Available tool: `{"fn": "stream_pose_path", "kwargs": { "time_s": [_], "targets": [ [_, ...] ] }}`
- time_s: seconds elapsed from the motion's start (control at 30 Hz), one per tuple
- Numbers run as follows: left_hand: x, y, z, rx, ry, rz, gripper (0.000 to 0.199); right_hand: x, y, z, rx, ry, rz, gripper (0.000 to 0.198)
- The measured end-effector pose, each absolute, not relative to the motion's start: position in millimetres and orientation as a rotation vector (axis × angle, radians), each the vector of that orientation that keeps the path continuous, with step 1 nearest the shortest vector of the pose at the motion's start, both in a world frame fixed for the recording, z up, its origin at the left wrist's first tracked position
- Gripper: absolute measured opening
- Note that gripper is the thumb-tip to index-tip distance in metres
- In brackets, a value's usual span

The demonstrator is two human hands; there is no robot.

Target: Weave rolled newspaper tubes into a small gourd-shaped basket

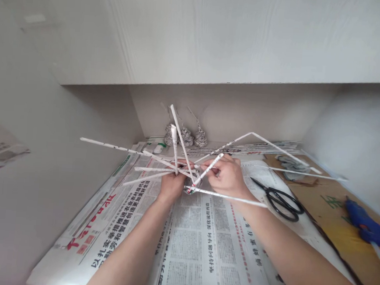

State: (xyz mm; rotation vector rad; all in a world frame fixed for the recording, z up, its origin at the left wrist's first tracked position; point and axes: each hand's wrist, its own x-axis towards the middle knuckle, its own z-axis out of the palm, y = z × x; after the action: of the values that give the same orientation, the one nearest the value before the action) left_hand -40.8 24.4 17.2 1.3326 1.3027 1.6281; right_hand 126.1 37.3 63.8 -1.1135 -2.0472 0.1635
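Between my hands is a small woven piece of rolled newspaper (pixel 190 184), with several long paper tubes sticking out in all directions. My left hand (pixel 171 186) is closed around its left side, the fingers partly hidden behind the tubes. My right hand (pixel 225 174) pinches a paper tube at the right of the weave, thumb and forefinger together. One bent paper tube (pixel 229 143) rises behind the right hand and folds down to the right. Another tube (pixel 235 197) crosses in front of my right wrist.
Newspaper sheets (pixel 188 247) cover the table. Black scissors (pixel 282 202) lie right of my right hand. Farther right, a blue glue gun (pixel 366 224) rests on cardboard (pixel 332 206). Small woven paper pieces (pixel 201 137) and loose paper tubes (pixel 275 148) are at the back, below an overhanging white panel (pixel 231 36).
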Motion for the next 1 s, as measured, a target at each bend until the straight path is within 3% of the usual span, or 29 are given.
{"fn": "stream_pose_path", "kwargs": {
  "time_s": [1.0],
  "targets": [
    [-37.9, 23.0, 16.7, 1.495, 1.236, 1.611, 0.011, 129.5, 30.7, 68.8, -1.109, -2.164, 0.103, 0.015]
  ]
}}
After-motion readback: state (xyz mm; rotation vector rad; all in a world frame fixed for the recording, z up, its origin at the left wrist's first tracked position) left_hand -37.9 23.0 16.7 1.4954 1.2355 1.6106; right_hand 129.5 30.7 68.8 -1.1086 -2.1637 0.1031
